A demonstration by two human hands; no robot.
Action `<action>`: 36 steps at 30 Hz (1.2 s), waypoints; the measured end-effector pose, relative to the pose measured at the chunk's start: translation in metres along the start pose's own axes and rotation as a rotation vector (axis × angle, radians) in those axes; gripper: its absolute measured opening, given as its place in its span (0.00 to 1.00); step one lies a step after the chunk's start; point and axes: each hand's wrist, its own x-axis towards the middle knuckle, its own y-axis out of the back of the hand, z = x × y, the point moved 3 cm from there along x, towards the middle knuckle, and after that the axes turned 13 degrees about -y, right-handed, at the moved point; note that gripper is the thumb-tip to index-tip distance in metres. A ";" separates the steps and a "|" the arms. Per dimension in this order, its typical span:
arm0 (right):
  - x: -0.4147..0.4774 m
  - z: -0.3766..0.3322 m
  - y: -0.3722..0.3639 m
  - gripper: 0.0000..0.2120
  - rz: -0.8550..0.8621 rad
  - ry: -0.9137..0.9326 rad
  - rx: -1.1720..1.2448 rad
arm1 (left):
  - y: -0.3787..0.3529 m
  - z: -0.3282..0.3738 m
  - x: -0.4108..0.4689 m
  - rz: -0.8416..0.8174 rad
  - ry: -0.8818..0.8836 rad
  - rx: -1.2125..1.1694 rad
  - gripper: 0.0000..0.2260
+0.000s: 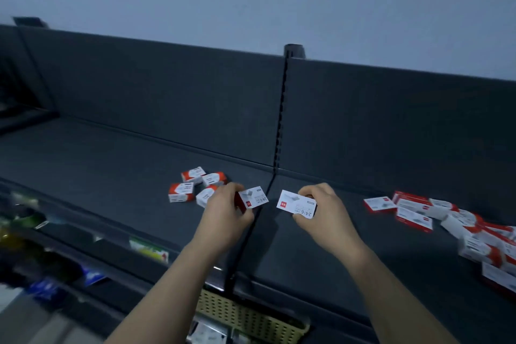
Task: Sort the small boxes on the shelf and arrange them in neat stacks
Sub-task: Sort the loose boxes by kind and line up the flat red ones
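My left hand (227,211) holds a small white and red staple box (253,197) marked 24/6, just above the dark shelf (111,165). My right hand (325,209) pinches a second, flatter white box (297,203) of the same kind. The two boxes are a short way apart, either side of the seam between shelf panels. Behind my left hand lies a loose cluster of several small red and white boxes (195,184). A larger jumble of such boxes (446,218) is spread along the right side of the shelf.
The shelf's dark back panel (167,98) rises behind, with a slotted upright post (280,120) at the panel joint. Lower shelves at the left hold blurred coloured goods (42,246). A beige perforated basket (245,318) sits below the shelf's front edge.
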 end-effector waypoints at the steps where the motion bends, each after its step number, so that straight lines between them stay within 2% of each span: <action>1: 0.000 -0.014 -0.012 0.11 -0.007 0.006 0.010 | 0.017 -0.009 -0.003 0.015 0.011 0.017 0.16; 10: -0.009 -0.142 -0.133 0.13 -0.049 0.089 0.077 | 0.165 -0.111 -0.033 0.085 0.078 0.198 0.16; 17: -0.007 -0.201 -0.210 0.12 -0.093 0.097 0.024 | 0.238 -0.182 -0.044 0.104 0.150 0.261 0.17; 25: 0.030 -0.245 -0.265 0.13 -0.118 0.111 -0.027 | 0.273 -0.246 -0.016 0.148 0.229 0.251 0.17; 36: 0.122 -0.292 -0.335 0.11 -0.183 0.091 -0.027 | 0.287 -0.343 0.072 0.133 0.302 0.236 0.15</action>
